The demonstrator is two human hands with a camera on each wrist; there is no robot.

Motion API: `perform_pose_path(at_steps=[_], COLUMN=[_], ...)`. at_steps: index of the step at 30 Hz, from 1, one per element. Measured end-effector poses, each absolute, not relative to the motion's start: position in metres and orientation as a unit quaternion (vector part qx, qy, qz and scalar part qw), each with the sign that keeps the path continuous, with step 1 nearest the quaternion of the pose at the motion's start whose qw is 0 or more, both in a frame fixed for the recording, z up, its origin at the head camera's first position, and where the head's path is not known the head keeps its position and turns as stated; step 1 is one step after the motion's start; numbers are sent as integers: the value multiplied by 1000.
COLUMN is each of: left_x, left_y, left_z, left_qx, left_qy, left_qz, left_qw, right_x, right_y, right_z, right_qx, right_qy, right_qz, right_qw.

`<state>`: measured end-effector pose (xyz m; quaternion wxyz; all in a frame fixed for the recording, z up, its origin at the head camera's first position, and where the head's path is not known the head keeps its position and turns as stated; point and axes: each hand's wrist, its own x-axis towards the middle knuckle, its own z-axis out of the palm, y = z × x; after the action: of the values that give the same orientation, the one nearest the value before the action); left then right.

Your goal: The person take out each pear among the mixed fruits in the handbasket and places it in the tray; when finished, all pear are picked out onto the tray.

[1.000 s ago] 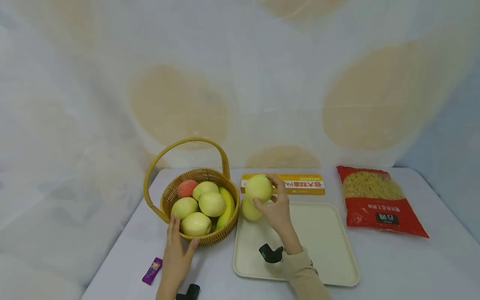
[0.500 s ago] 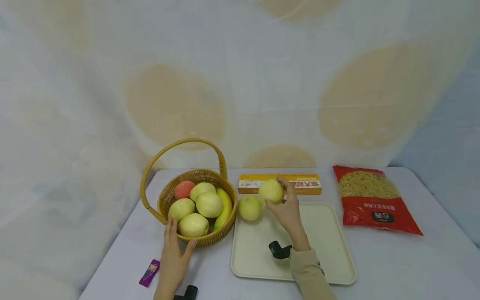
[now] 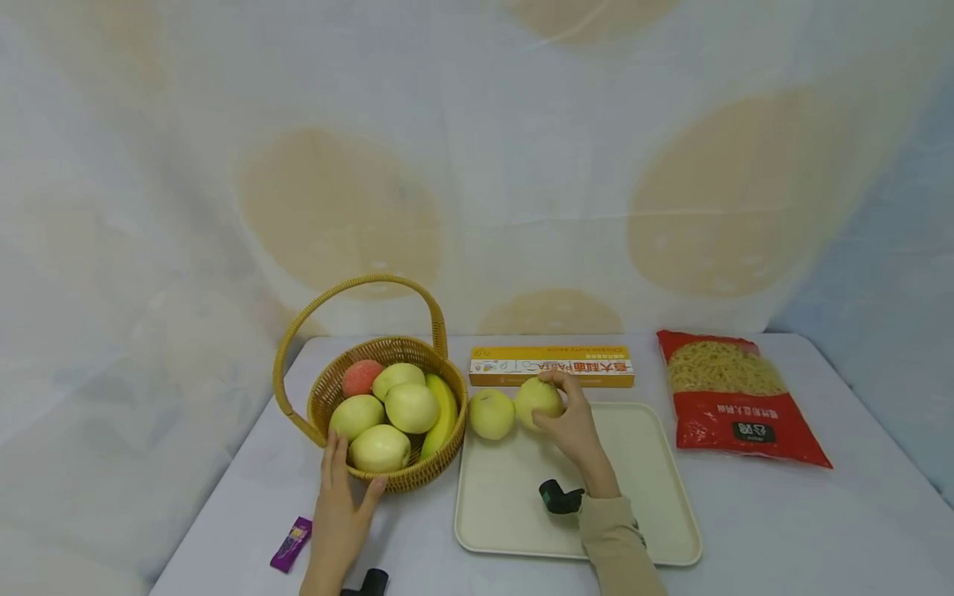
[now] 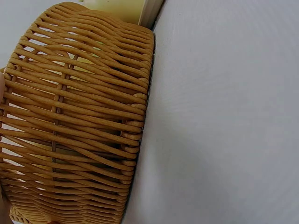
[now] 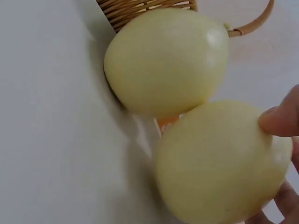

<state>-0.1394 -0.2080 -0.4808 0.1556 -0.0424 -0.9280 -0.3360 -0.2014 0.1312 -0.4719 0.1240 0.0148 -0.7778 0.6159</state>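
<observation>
At the back left corner of the cream tray [image 3: 522, 505], my right hand [image 3: 574, 426] holds a pale yellow-green apple [image 3: 535, 402] between thumb and fingers, low over the tray. Just left of it sits a second apple [image 3: 492, 415]; the two overlap in the right wrist view. My left hand [image 3: 344, 501] rests against the near left side of the wicker basket [image 3: 428, 473], fingers and thumb spread at its rim. Inside the basket lie several pale green apples [image 3: 411, 407], a red peach-like fruit [image 3: 362, 377] and a banana [image 3: 443, 414]. The left wrist view shows mostly woven basket wall [image 4: 74, 116].
A yellow and white pasta box [image 3: 589, 377] lies behind the tray. To the right is a red bag of pasta [image 3: 745, 414]. A small purple packet [image 3: 291, 545] lies left of my left hand. The basket's tall handle [image 3: 373, 280] arches upward.
My right hand has carried the held apple right, away from the other apple, then lowered it to the tray. My left hand stays at the basket; the whole view shifts slightly.
</observation>
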Motion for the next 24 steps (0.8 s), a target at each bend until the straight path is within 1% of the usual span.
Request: perform_pose_path(at_steps=[6, 14, 16, 21, 24], left_x=[-139, -139, -139, -140, -140], left_y=[-207, -207, -207, -208, -208], left_z=[-481, -482, -482, -483, -483], left_qx=[-40, -37, -39, -43, -42], left_qy=[-928, -927, -927, -926, -926], left_qz=[-336, -340, -340, -338, -337], left_qw=[158, 154, 157, 162, 163], right_x=[-200, -184, -184, -192, -195], right_y=[135, 129, 127, 127, 125], right_z=[-473, -442, -441, -451, -450], right_qx=[18, 40, 44, 59, 75], right_qy=[-782, -781, -781, -789, -782], right_qz=[616, 620, 618, 599, 599], right_qw=[88, 69, 78, 128, 151])
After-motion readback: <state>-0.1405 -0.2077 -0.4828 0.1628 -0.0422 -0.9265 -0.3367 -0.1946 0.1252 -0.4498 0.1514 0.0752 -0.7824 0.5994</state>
